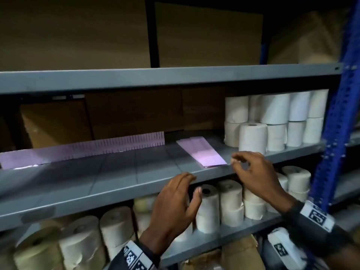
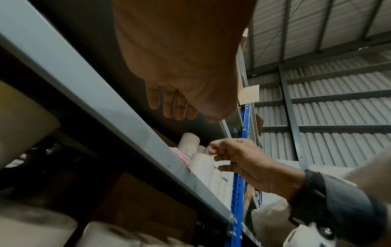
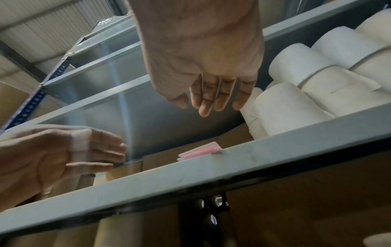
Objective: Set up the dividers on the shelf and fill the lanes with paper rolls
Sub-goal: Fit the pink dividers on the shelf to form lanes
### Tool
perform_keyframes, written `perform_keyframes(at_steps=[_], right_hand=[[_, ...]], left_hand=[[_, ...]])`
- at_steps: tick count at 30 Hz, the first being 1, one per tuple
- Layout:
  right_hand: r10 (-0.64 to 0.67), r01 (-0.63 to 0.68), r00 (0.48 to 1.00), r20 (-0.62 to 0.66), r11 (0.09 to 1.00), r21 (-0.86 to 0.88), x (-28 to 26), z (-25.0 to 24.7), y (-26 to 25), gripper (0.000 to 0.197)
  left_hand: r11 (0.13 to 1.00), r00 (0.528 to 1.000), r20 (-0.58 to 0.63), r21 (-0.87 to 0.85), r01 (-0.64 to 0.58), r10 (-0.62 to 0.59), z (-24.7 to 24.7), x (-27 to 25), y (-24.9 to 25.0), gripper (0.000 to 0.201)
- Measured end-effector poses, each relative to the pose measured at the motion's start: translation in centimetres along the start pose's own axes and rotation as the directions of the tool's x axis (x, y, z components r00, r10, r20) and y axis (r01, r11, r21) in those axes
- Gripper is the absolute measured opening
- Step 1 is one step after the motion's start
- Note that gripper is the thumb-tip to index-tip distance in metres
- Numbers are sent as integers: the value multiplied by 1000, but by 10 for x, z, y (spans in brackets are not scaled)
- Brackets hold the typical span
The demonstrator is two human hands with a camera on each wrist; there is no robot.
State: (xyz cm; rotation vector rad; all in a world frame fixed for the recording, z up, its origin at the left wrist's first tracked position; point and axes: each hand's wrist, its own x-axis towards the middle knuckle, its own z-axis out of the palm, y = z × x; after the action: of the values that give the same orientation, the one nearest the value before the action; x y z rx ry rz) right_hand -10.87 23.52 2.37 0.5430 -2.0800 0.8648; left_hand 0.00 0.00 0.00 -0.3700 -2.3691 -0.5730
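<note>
Head view: left hand (image 1: 176,199) and right hand (image 1: 253,172) empty, fingers loose, before shelf (image 1: 116,184); flat pink dividers (image 1: 202,152) beside paper rolls (image 1: 272,121). Left wrist: dividers mostly hidden behind edge. Right wrist: left hand blurred.

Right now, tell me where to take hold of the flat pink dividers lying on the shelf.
Probably pinch the near end of the pink divider stack, coming from the front. It lies flat and its end juts slightly past the shelf edge, by the right hand, giving fingers an exposed lip.
</note>
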Motion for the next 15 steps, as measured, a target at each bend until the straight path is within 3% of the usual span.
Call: perform_keyframes(at_steps=[2,6,10,15], right_hand=[[31,-32,999,40,999,29,23,12,9,12],[82,-82,965,251,997,-8,66,39,31,13],[125,-114,902,412,992,-51,90,57,50,18],[99,-63,794,600,995,-81,111,73,63,31]], left_hand=[[998,1000,12,-50,26,-26,8,19,-12,49],[999,1000,-7,-35,-14,14,30,60,-26,45],[997,996,33,11,-82,81,52,86,-24,43],[984,986,134,132,-117,100,74,108,-22,58]])
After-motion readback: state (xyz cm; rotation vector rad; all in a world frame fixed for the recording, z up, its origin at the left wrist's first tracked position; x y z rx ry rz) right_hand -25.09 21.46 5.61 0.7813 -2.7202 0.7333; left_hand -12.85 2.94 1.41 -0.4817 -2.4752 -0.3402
